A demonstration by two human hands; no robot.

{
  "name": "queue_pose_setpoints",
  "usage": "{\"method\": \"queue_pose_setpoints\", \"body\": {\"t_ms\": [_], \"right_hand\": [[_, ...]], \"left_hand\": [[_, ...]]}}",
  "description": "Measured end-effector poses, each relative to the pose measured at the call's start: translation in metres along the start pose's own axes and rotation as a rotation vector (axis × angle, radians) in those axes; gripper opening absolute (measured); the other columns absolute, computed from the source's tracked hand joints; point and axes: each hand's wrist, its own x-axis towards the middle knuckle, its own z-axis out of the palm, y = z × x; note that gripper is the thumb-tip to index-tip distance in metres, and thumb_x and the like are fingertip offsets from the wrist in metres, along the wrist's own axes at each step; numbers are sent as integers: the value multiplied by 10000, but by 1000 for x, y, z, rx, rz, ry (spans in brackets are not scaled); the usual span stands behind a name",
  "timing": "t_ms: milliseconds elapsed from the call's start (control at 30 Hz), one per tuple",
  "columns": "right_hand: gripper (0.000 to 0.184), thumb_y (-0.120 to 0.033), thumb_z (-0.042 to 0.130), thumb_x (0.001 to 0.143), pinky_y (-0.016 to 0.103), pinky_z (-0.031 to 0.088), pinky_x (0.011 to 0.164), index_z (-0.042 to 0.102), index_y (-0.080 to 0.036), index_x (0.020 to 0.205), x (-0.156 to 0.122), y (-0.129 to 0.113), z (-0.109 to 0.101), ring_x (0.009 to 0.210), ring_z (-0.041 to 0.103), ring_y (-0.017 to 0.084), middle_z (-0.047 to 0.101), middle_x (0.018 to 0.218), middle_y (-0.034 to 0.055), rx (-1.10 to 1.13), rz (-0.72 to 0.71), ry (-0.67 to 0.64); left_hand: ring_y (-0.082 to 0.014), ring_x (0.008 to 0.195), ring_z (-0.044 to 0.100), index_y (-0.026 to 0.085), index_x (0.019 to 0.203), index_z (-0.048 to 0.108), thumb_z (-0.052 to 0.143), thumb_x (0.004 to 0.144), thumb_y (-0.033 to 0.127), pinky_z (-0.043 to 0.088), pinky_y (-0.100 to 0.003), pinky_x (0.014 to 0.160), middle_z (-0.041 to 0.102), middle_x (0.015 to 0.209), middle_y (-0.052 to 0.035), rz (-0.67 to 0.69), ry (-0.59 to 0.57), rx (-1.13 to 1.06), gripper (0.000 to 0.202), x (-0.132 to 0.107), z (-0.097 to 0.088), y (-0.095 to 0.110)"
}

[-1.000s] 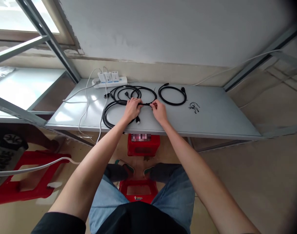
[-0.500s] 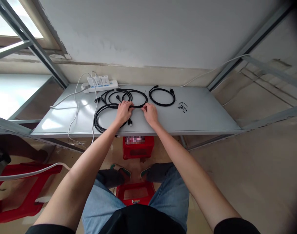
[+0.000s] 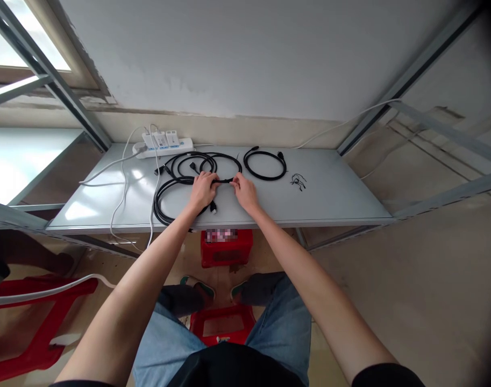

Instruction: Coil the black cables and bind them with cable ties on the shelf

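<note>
Black cables lie in overlapping loops on the grey metal shelf [image 3: 329,193]. My left hand [image 3: 204,190] is closed on a black cable [image 3: 224,181] at the front of these loops. My right hand [image 3: 245,191] pinches the same stretch a short way to the right, fingertips together. A dark plug [image 3: 213,207] with a pale tip pokes out just below my left hand. More loops [image 3: 164,207] pass to the left of that hand, partly hidden by my forearm.
A separate coiled black cable [image 3: 265,178] and a small heap of thin black ties [image 3: 298,181] lie to the right. A white power strip [image 3: 184,145] with adapters sits at the back left, white cords trailing forward. Metal posts bound the shelf; a red stool [image 3: 227,255] stands beneath.
The view has shifted slightly. My hands stay on the cable, and my right hand has moved a little closer to my left. The coil and the ties lie as before.
</note>
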Motion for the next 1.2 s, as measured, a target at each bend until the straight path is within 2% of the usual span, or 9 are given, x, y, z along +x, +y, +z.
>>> {"method": "queue_pose_setpoints", "body": {"t_ms": [133, 333, 500, 600, 700, 800, 933, 1067, 1200], "right_hand": [[101, -250, 694, 991, 303, 490, 760, 625, -236, 919, 3, 5, -1, 704, 682, 202, 714, 692, -6, 310, 40, -21], [183, -183, 764, 885, 292, 521, 810, 594, -236, 844, 8, 7, 1, 768, 745, 187, 762, 731, -4, 523, 115, -85], [205, -194, 788, 893, 289, 520, 832, 608, -213, 797, 19, 3, -8, 791, 734, 172, 790, 745, 26, 600, 222, -188], [230, -258, 829, 893, 275, 489, 757, 626, -204, 799, 24, 0, -18, 806, 712, 178, 815, 781, 62, 601, 272, -265], [200, -224, 848, 863, 256, 450, 691, 660, -191, 802, 28, -1, -27, 817, 706, 177, 829, 804, 86, 603, 300, -333], [172, -194, 889, 803, 247, 441, 675, 718, -171, 806, 31, 0, -33, 827, 715, 176, 838, 832, 103, 619, 303, -416], [287, -206, 995, 664, 257, 473, 700, 755, -168, 817, 35, 3, -35, 874, 752, 207, 843, 859, 112, 658, 322, -470], [325, -316, 1024, 644, 271, 478, 715, 783, -163, 799, 35, 7, -33, 893, 745, 218, 835, 821, 114, 637, 313, -466], [426, -550, 961, 742, 292, 474, 736, 821, -153, 805, 32, 8, -28, 837, 720, 210, 823, 777, 113, 577, 235, -467]], "left_hand": [[-353, 1215, 596, 243, 1049, 706, 550, 1020, 225, 443, -496, 1049, 757, 1177, -112, 1, -11, 2, 160, 0, -1, 1], [-355, 1215, 593, 245, 1045, 708, 548, 1024, 228, 444, -503, 1049, 759, 1175, -112, 3, -15, -4, 163, 0, -2, 1], [-356, 1221, 588, 249, 1044, 710, 551, 1025, 237, 447, -504, 1047, 755, 1175, -112, 10, -9, -11, 161, 1, 0, 0], [-354, 1217, 589, 246, 1046, 711, 550, 1026, 237, 446, -507, 1049, 754, 1169, -113, 17, -15, -16, 163, 1, 0, -1], [-354, 1216, 590, 247, 1048, 713, 551, 1027, 233, 447, -504, 1049, 753, 1163, -114, 24, -11, -18, 164, 0, 0, -1], [-353, 1211, 594, 251, 1047, 712, 547, 1033, 226, 444, -500, 1050, 755, 1156, -113, 27, -9, -4, 168, 0, 0, 1], [-349, 1216, 596, 253, 1063, 711, 544, 1048, 232, 439, -491, 1056, 750, 1154, -114, 29, -21, 13, 169, -3, -2, 5], [-341, 1230, 598, 249, 1085, 705, 543, 1057, 220, 437, -475, 1051, 749, 1165, -114, 26, -40, 35, 167, -4, -4, 8], [-345, 1240, 597, 245, 1099, 693, 549, 1057, 221, 434, -473, 1051, 742, 1172, -122, 18, -42, 47, 152, -5, -2, 9]]}}
